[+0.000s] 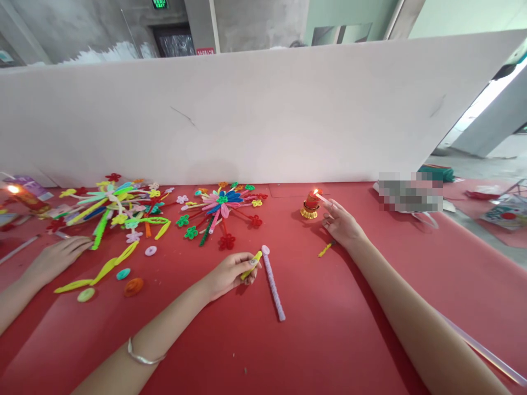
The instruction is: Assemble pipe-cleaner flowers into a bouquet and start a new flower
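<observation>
Red candle (313,199), distant EXIT sign (160,4)

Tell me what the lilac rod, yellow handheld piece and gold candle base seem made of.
Lilac rod: probably matte chenille wire, from its ridged, wound surface. Yellow handheld piece: perhaps matte chenille; it lacks shine. Gold candle base: glossy metal or plastic, given its bright highlights.

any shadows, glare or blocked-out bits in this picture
Head view: soft shadow beside the bare right forearm on the red tabletop; head view: bright flame glare at the far-left red candle; head view: pixelation covers most of a pale loop-handled object.
</observation>
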Motion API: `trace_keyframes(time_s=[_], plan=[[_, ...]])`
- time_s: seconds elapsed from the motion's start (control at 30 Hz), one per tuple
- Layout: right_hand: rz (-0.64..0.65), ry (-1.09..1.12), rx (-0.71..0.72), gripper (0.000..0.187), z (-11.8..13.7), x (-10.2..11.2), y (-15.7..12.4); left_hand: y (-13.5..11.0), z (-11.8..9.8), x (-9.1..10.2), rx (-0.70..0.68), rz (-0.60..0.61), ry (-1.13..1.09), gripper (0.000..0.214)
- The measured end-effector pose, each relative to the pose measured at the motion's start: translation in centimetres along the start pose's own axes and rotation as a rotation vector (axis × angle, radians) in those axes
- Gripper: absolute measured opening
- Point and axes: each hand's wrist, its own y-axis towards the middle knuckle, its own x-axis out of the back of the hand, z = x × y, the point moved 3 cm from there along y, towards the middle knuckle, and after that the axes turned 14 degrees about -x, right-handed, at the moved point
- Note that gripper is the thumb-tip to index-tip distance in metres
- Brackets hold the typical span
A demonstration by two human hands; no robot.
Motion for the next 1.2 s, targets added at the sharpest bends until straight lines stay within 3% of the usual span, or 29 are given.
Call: trace_keyframes(time_s=[0.17, 0.47, 0.77, 0.87, 0.97, 1.2], plan=[[-0.023, 0.026, -0.020, 0.039, -0.1, 0.1, 0.1, 0.0, -0.1, -0.2, 0.004, -0.006, 0.000, 0.026], [-0.013, 0.118, -0.042, 0.034, 0.0, -0.4, -0.5, -0.1, -0.6, -0.6, 0.015, -0.021, -0.009, 0.029], [-0.018, 0.074, 0.045, 0.034, 0.3, -0.5, -1.4, -0.1, -0.3, -0.7, -0.020, -0.016, 0.056, 0.029], [-0.003, -0.008, 0.124, 0.033, 1.1, -1.8, -2.7, -0.1, -0.2, -0.7, -0.030, -0.018, 0.119, 0.031], [0.099, -0.175, 0.127, 0.031, 0.8, -4.3, -5.1, -0.1, 0.0, -0.5, -0.040, -0.011, 0.172, 0.033], [0.227, -0.613, -0.069, 0.034, -4.0, -8.9, -11.1, -0.2, 0.1, -0.6, -0.076, 0.058, 0.289, 0.033]])
